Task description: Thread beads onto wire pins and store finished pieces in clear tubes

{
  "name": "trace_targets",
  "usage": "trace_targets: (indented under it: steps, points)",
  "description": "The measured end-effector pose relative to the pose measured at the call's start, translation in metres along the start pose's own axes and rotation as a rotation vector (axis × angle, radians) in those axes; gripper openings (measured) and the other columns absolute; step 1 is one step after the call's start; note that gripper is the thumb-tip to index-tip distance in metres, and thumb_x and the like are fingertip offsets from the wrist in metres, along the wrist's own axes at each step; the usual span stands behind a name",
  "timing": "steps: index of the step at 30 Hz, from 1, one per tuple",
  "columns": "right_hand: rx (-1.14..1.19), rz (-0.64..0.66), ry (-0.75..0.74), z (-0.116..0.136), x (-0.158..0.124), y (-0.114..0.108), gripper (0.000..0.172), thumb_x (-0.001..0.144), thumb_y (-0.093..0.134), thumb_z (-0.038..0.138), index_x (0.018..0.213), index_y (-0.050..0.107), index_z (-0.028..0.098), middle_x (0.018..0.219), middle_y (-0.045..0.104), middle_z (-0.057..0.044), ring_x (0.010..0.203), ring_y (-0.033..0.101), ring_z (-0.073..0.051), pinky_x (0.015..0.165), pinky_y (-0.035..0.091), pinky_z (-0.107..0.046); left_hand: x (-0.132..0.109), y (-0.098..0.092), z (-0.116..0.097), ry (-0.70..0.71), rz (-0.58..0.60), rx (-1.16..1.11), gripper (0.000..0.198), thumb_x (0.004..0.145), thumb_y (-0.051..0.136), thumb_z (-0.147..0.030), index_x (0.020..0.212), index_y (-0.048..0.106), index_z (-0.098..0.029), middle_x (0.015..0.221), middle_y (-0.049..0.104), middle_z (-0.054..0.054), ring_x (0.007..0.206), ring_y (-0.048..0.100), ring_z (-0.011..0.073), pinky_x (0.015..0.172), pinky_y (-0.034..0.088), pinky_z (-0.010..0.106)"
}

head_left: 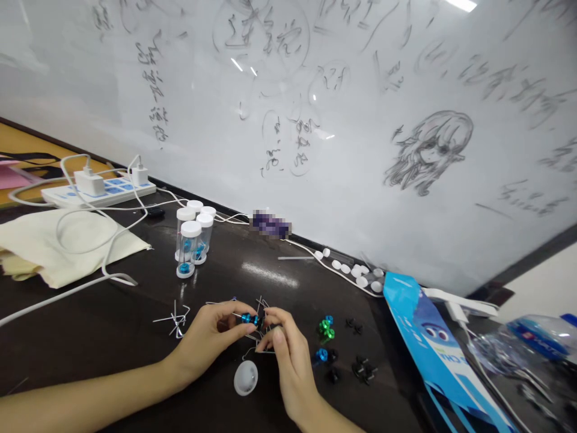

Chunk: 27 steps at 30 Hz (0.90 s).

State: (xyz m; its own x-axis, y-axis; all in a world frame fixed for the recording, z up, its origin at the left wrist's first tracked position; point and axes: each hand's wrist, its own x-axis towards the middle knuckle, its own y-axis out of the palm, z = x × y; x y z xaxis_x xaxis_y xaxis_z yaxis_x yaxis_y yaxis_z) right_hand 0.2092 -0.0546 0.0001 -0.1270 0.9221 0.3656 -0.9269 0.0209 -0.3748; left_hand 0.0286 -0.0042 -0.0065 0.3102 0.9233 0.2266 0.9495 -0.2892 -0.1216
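My left hand [216,331] pinches a small shiny blue metal part [247,319] between thumb and fingers. A thin bent metal rod [216,303] runs out behind those fingers. A small black piece [261,320] sits at the blue part's right end, beside the curled fingertips of my right hand [288,355]. What my right fingers grip is too small and hidden to make out. Several thin metal rods [261,302] lie behind and under the fingertips. A white, round, shallow cap [246,378] rests on the dark table just in front of my hands.
Bent metal rods [175,320] lie left. Capped clear tubes [190,249] stand behind. Right are green metal parts [325,328], a blue part [321,355] and black parts [364,370]. White caps [362,281] lie along the whiteboard [202,138], near a blue bag [424,337]. Cables cross left.
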Motion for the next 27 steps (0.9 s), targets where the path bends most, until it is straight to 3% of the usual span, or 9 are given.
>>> trace_targets:
  steps: [4,18,23,27]
  points:
    - [-0.033,0.012,-0.009,-0.0009,0.0,0.0003,0.032,0.102,0.035,0.04,0.117,0.058,0.024,0.075,0.062,0.0,0.077,0.064,-0.018,0.079,0.046,-0.031,0.0,-0.0001,-0.0009,0.002,0.004,-0.001,0.018,0.078,0.071,-0.03,0.092,0.075,-0.02,0.055,0.052,-0.005,0.051,0.044,0.0113,0.05,0.036,0.021]
    - [-0.021,0.001,-0.038,0.0022,0.0007,-0.0002,0.032,0.102,0.035,0.039,0.118,0.059,0.023,0.082,0.062,-0.002,0.075,0.064,-0.017,0.079,0.047,-0.03,0.0003,-0.0003,-0.0005,0.003,0.005,0.008,0.02,0.078,0.07,-0.033,0.092,0.075,-0.019,0.061,0.058,-0.002,0.055,0.047,0.0125,0.054,0.039,0.022]
    - [0.003,-0.008,-0.022,0.0025,0.0009,0.0003,0.032,0.102,0.035,0.039,0.119,0.057,0.023,0.085,0.062,-0.002,0.073,0.064,-0.017,0.076,0.047,-0.03,-0.0008,-0.0003,-0.0023,0.0,-0.001,0.001,0.019,0.078,0.071,-0.032,0.091,0.075,-0.019,0.056,0.054,-0.004,0.052,0.044,0.012,0.051,0.037,0.021]
    - [-0.033,0.007,-0.044,0.0036,0.0019,-0.0003,0.034,0.102,0.034,0.039,0.115,0.061,0.023,0.078,0.061,-0.001,0.075,0.064,-0.018,0.08,0.046,-0.031,-0.001,-0.0003,-0.0023,0.005,0.002,-0.006,0.017,0.078,0.071,-0.031,0.091,0.075,-0.02,0.059,0.057,-0.003,0.053,0.046,0.012,0.052,0.037,0.021]
